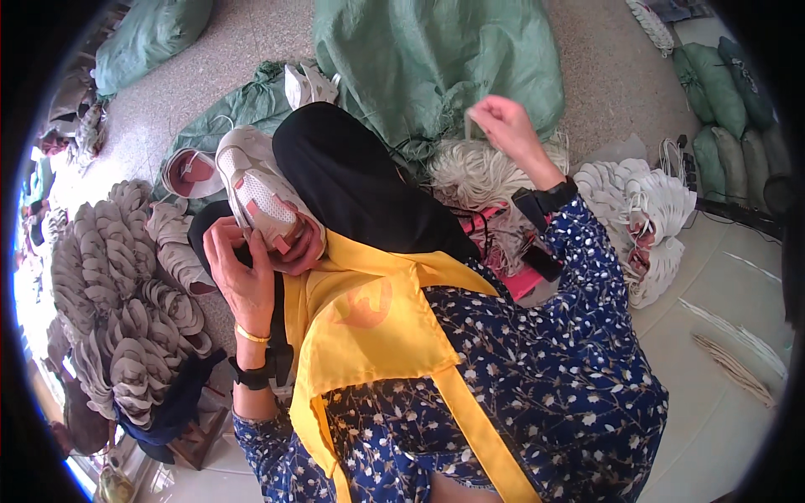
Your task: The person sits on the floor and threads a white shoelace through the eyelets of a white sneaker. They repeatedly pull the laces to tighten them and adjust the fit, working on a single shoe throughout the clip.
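A white and pale grey shoe upper with mesh panels and pinkish patches [272,201] rests at my lap, its opening toward me. My left hand [243,272] grips the near end of it, fingers curled at its edge. Up and to the right, apart from the shoe upper, my right hand [507,126] is raised with its fingers pinched together. A short pale strip, like a shoelace end [469,124], hangs from that pinch; the rest of it cannot be made out. Below that hand lies a heap of white laces [474,172].
Stacked grey shoe pieces [126,285] pile up on the left. More white shoe parts [641,218] lie at right. Green sacks [436,67] stand ahead. A dark phone-like object [541,261] lies by a pink item near my right arm. Loose cords [734,335] lie on the right floor.
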`<action>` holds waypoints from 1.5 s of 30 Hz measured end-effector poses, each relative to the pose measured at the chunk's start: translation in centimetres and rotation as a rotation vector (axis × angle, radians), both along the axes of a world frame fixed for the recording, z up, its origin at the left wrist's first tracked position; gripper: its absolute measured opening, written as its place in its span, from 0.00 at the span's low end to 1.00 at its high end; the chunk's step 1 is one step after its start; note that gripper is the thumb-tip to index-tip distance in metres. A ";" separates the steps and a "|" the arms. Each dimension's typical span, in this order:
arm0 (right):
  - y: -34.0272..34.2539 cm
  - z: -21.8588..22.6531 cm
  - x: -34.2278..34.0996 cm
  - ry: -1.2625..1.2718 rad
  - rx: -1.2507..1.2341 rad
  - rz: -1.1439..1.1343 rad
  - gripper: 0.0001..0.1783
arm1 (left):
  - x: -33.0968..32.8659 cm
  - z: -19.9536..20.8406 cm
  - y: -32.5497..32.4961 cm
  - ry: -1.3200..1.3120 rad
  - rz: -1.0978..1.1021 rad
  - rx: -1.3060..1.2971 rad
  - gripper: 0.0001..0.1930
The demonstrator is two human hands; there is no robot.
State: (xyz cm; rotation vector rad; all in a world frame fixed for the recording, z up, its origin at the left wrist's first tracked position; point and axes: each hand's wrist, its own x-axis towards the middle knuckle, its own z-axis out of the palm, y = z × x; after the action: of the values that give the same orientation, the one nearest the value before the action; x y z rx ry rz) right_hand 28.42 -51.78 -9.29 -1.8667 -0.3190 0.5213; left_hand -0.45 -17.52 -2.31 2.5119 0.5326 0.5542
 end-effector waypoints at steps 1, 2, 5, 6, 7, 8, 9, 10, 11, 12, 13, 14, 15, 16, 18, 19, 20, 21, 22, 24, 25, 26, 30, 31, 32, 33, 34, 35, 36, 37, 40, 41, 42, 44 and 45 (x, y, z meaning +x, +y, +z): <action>1.8 2.7 -0.5 -0.087 -0.001 0.047 0.08 | 0.3 0.5 0.2 -0.021 -0.012 -0.006 0.09; 3.6 4.6 -1.0 -0.171 0.005 0.096 0.09 | 0.6 1.1 0.3 -0.037 -0.043 -0.059 0.08; 9.3 9.3 -4.0 -0.129 0.136 0.236 0.11 | 1.3 2.6 0.4 -0.084 -0.126 -0.210 0.07; 10.9 10.5 -5.2 -0.122 0.205 0.299 0.10 | 2.1 3.3 0.0 -0.124 -0.180 -0.340 0.06; 12.5 11.3 -6.3 -0.140 0.235 0.339 0.08 | 2.8 4.5 -1.0 -0.152 -0.206 -0.464 0.04; 14.1 12.3 -7.3 -0.148 0.249 0.379 0.08 | 3.3 5.8 -1.9 -0.194 -0.238 -0.564 0.06; 15.3 13.7 -8.2 -0.163 0.261 0.410 0.07 | 4.0 6.7 -2.4 -0.239 -0.282 -0.666 0.09; 16.1 15.1 -8.8 -0.221 0.225 0.485 0.07 | 4.6 6.8 -2.5 -0.279 -0.364 -0.651 0.11; 16.8 16.1 -9.4 -0.279 0.187 0.558 0.07 | 4.6 7.4 -2.8 -0.243 -0.308 -0.701 0.13; 17.3 16.5 -10.0 -0.307 0.229 0.547 0.07 | 4.7 7.7 -2.6 -0.189 -0.297 -0.724 0.13; 17.4 16.9 -10.1 -0.320 0.198 0.575 0.06 | 4.8 7.9 -2.4 -0.133 -0.287 -0.746 0.13; 17.5 16.8 -10.2 -0.328 0.221 0.577 0.06 | 4.8 7.7 -2.6 -0.170 -0.266 -0.753 0.14; 17.6 16.6 -10.2 -0.339 0.238 0.574 0.06 | 4.4 7.2 -2.2 -0.149 -0.268 -0.812 0.15; 17.1 16.6 -10.0 -0.334 0.262 0.556 0.06 | 4.2 6.5 -1.7 -0.118 -0.289 -0.878 0.17; 16.1 16.5 -9.3 -0.338 0.250 0.544 0.06 | 3.5 6.6 -1.0 0.003 -0.329 -1.018 0.20; 15.6 16.1 -9.3 -0.333 0.280 0.527 0.06 | 3.6 7.0 -1.2 0.004 -0.373 -0.985 0.19; 15.2 15.6 -8.9 -0.387 0.288 0.495 0.06 | 3.6 7.1 -1.3 -0.040 -0.367 -0.968 0.19; 14.6 14.9 -8.6 -0.439 0.290 0.457 0.06 | 3.5 7.0 -1.4 -0.078 -0.367 -0.958 0.19; 13.9 14.0 -8.2 -0.438 0.289 0.406 0.06 | 3.6 7.1 -1.5 -0.082 -0.323 -0.935 0.17; 12.4 11.7 -7.2 -0.485 0.293 0.297 0.05 | 3.1 7.4 -1.5 -0.082 -0.212 -0.991 0.15; 11.8 10.2 -6.6 -0.525 0.270 0.207 0.05 | 2.8 6.9 -0.7 -0.101 -0.165 -0.980 0.16; 11.0 8.9 -6.0 -0.502 0.240 0.152 0.05 | 2.8 6.8 0.1 -0.115 -0.254 -0.982 0.17; 7.0 3.9 -4.2 -0.480 0.075 0.018 0.04 | 1.3 5.5 1.5 -0.091 -0.225 -0.893 0.17; 5.8 3.3 -4.1 -0.438 0.032 -0.015 0.04 | 1.1 5.2 1.4 -0.084 -0.220 -0.875 0.17; 5.0 2.7 -4.0 -0.453 -0.009 -0.032 0.03 | 1.1 5.4 1.4 -0.043 -0.225 -0.897 0.16; 4.1 2.0 -3.8 -0.470 -0.053 -0.047 0.03 | 0.8 5.4 1.3 -0.005 -0.227 -0.918 0.16; 3.3 1.4 -3.7 -0.486 -0.097 -0.062 0.03 | 0.7 5.3 1.3 0.008 -0.247 -0.951 0.16; 2.6 0.7 -3.4 -0.534 -0.118 -0.080 0.03 | 0.8 5.2 1.1 0.022 -0.267 -0.984 0.16; 2.4 0.1 -2.9 -0.582 -0.135 -0.097 0.03 | 1.0 5.5 0.8 0.045 -0.234 -0.951 0.16; 2.0 -0.4 -2.4 -0.630 -0.152 -0.112 0.03 | 1.0 5.0 0.8 0.024 -0.234 -0.987 0.16; 0.9 -1.4 -1.0 -0.740 -0.276 -0.157 0.04 | 1.2 4.4 1.0 -0.012 -0.243 -1.074 0.15; 0.8 -1.6 -0.5 -0.780 -0.320 -0.169 0.04 | 1.3 4.3 0.8 -0.009 -0.244 -1.071 0.15; 1.0 -1.7 0.0 -0.816 -0.345 -0.182 0.03 | 1.4 4.4 0.6 -0.004 -0.245 -1.067 0.15; 1.4 -1.9 1.0 -0.805 -0.541 -0.163 0.02 | 1.5 4.5 0.1 0.007 -0.262 -1.057 0.15; 2.0 -1.6 1.7 -0.803 -0.631 -0.150 0.02 | 1.6 4.8 0.1 0.009 -0.276 -1.046 0.15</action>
State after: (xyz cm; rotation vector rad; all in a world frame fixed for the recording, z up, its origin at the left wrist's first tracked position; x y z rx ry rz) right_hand 30.14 -49.78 -10.87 -2.6417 -0.5770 -0.3081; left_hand 1.19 -17.38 2.50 1.5400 0.3316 0.0891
